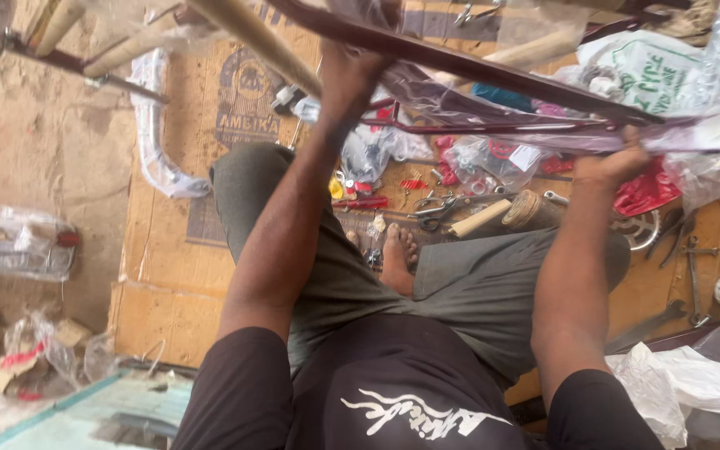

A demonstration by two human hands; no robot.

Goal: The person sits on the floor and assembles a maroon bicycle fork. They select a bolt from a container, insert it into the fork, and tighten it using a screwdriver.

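Note:
I sit cross-legged on flattened cardboard (168, 250). A dark maroon metal frame tube (493, 71) wrapped in clear plastic runs across the top of the view. My left hand (350, 71) grips this tube near its upper left part. My right hand (614, 165) holds the lower end of the frame, where clear plastic wrap (710, 158) bunches up. A thinner red rod (493, 127) of the same frame passes between my hands.
Small tools lie on the cardboard past my knees: pliers (435, 212), a wooden handle (478, 219), a red screwdriver (364, 202), wrenches (693, 275). White plastic bags (693, 383) sit at the right. A chromed part in plastic (153, 142) lies at left; bare dirt floor (35, 133) beyond.

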